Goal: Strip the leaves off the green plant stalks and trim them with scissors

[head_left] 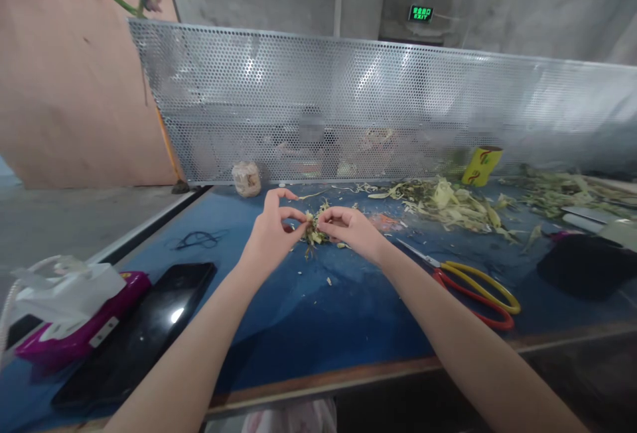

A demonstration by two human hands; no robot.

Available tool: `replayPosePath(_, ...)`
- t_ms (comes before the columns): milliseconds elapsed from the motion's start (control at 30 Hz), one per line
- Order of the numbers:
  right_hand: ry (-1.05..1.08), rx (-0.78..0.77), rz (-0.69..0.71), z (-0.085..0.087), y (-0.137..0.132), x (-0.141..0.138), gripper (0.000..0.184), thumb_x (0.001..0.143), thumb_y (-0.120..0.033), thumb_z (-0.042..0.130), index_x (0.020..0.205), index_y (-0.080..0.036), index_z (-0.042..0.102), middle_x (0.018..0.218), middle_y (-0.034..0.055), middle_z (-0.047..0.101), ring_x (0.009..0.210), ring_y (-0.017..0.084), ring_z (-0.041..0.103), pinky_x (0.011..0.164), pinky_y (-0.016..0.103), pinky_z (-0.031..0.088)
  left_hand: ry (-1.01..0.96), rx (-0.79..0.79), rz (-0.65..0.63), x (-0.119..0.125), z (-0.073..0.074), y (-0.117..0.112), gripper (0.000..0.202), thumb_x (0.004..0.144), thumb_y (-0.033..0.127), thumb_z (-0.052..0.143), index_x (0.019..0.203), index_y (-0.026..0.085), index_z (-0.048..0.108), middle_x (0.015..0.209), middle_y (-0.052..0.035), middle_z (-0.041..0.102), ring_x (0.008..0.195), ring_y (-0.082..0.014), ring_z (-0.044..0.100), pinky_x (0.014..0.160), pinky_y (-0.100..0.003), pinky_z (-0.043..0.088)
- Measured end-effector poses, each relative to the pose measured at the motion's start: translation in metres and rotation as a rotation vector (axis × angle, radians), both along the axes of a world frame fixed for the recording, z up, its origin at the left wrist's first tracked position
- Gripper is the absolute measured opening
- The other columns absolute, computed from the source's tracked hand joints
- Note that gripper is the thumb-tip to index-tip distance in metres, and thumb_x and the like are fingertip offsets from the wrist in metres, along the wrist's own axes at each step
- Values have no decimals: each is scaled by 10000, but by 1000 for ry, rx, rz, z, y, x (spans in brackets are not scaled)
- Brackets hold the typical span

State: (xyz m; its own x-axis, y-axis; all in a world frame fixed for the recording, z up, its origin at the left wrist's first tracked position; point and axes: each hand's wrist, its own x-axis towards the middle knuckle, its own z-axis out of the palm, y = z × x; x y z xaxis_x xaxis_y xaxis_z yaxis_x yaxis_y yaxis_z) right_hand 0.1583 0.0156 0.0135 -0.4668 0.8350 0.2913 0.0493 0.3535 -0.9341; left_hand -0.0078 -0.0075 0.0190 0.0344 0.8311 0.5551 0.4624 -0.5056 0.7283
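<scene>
My left hand (279, 227) pinches thumb and forefinger at the left side of a small pale yellow-green bunch of dried plant bits (314, 231). From the right, my right hand (351, 229) also has its fingertips pressed together on that bunch. The two hands almost meet just above the blue tabletop (318, 327). Fine details of the bunch are too small to make out. To the right of my right forearm lie scissors (458, 280) with one yellow and one red handle loop, their blades slightly apart.
Dried husk strips (442, 201) heap at the back right, near a yellow tin (482, 166). A perforated metal screen (318, 101) closes the far side. A wrapped roll (246, 178), dark cord (199, 239), black tablet (144, 327) and purple tissue box (84, 327) occupy the left.
</scene>
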Motion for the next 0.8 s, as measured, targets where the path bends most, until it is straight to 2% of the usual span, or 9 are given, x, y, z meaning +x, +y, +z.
replayPosePath(133,21,85,13,3,-3,0,149,707,-304,582,729,-163,537,646,-26,483,541,56,415,518,192,355,-176,8,33,-1,2,4,433,618,232,643,887,224,304,654,33,632,508,-116,584,525,-247,488)
replayPosePath(233,138,136,33,1,-3,-2,146,688,-291,604,690,-162,534,792,3,537,606,61,453,562,203,380,-307,-22,-18,0,4,4,456,595,215,662,863,218,293,617,45,620,524,-120,583,504,-236,481)
replayPosePath(333,235,95,102,-3,-1,-5,161,703,-312,594,707,-171,518,867,20,563,606,63,467,554,212,390,-382,-46,-97,3,5,2,452,583,177,659,850,210,296,589,65,609,498,-96,562,497,-215,468)
replayPosePath(600,387,8,188,-6,3,-6,201,730,-340,581,733,-189,448,728,2,575,599,82,513,549,225,415,-437,-95,-181,9,5,-1,450,577,177,662,839,204,297,574,75,599,423,-66,510,437,-193,433)
replayPosePath(800,401,-44,104,-8,6,-8,219,696,-330,620,720,-162,481,669,-2,595,529,70,522,539,232,448,-427,-53,-159,13,2,-2,432,586,178,658,840,205,310,578,82,584,415,-63,504,426,-190,435)
